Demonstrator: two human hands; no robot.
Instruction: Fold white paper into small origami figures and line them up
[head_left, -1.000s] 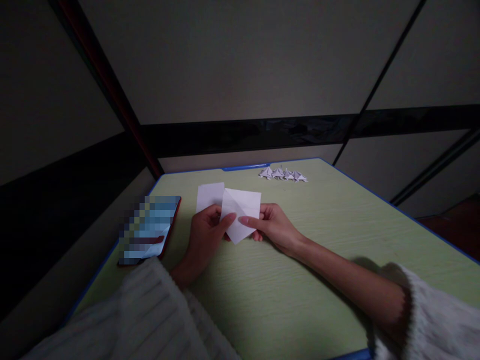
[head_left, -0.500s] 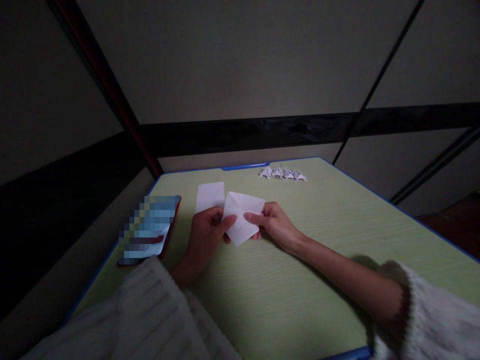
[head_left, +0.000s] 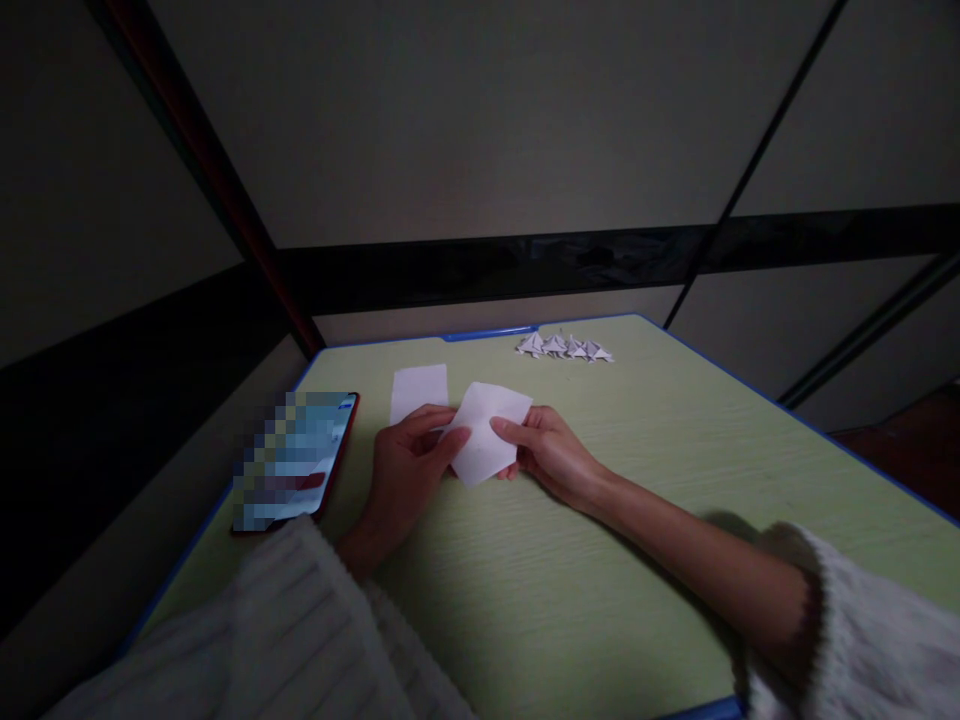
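Observation:
A small white sheet of paper (head_left: 487,440), roughly square and turned cornerwise, is held between my two hands above the table. My left hand (head_left: 409,460) pinches its left edge, thumb on top and fingers behind. On the other side, my right hand (head_left: 551,450) grips the right edge the same way, its thumb lying on the face of the sheet. Just beyond my left hand lies another piece of white paper (head_left: 418,388), partly covered by that hand. The fingertips behind the held sheet are mostly hidden.
Several folded white paper figures (head_left: 564,347) sit in a row near the far edge of the pale green table (head_left: 637,590). A phone with a red edge (head_left: 300,465) lies at the left, its screen lit and blurred. Wall panels (head_left: 480,120) rise behind.
The held paper has shifted slightly and its visible face now looks plainer, with the earlier crease lines less visible. My left fingers have moved up a little along its edge.

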